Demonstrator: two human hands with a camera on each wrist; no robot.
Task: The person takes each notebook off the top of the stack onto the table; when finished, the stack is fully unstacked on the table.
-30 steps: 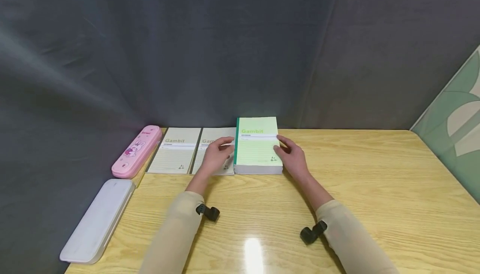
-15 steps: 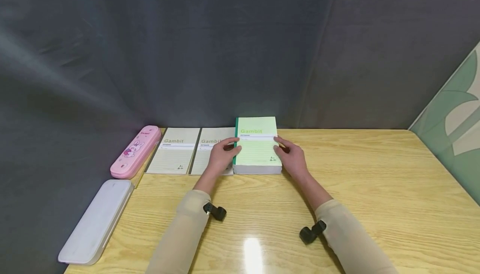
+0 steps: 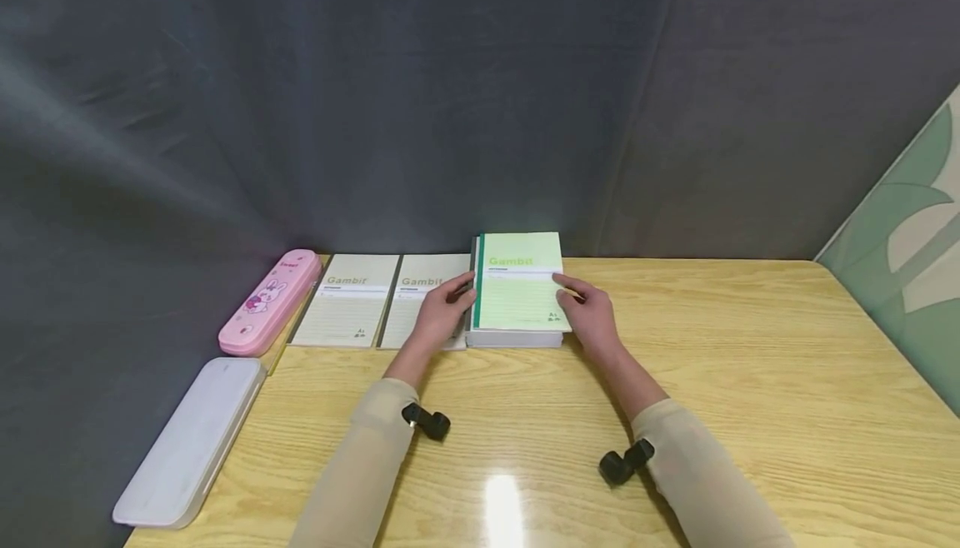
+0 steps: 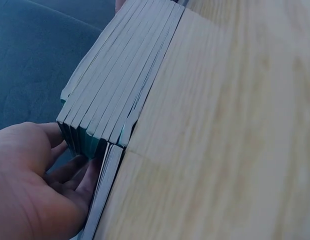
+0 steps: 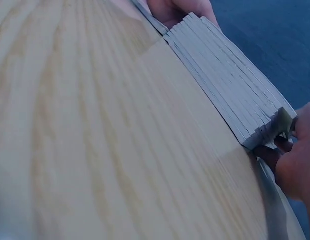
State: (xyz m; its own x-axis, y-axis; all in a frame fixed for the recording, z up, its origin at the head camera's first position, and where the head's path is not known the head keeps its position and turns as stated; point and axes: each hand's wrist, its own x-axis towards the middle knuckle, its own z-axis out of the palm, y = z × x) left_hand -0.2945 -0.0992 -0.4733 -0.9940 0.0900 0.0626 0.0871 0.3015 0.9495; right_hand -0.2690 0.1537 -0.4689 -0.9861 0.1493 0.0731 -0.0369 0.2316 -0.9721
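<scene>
A thick stack of notebooks (image 3: 514,339) lies at the back of the table. Its top one, a light green "Gambit" notebook (image 3: 521,281) with a darker green spine, sits shifted right, so a dark spine below shows at the left. My left hand (image 3: 441,315) rests its fingers against the spine side of the stack; the left wrist view shows the fingers (image 4: 85,172) bent beside the spines. At the opposite edge my right hand (image 3: 591,319) pinches the overhanging side of the top notebook. In the right wrist view its fingers (image 5: 267,155) are by the stack's corner.
Two grey-beige notebooks, a left one (image 3: 347,306) and a right one (image 3: 408,311), lie flat left of the stack. Farther left are a pink pencil case (image 3: 270,302) with a rabbit and a white case (image 3: 191,444). A dark curtain (image 3: 480,98) hangs behind the wooden table (image 3: 750,365).
My left hand has moved right to the stack's spine side. The top green notebook has slid slightly right over the stack, with my right hand shifting a little right too.
</scene>
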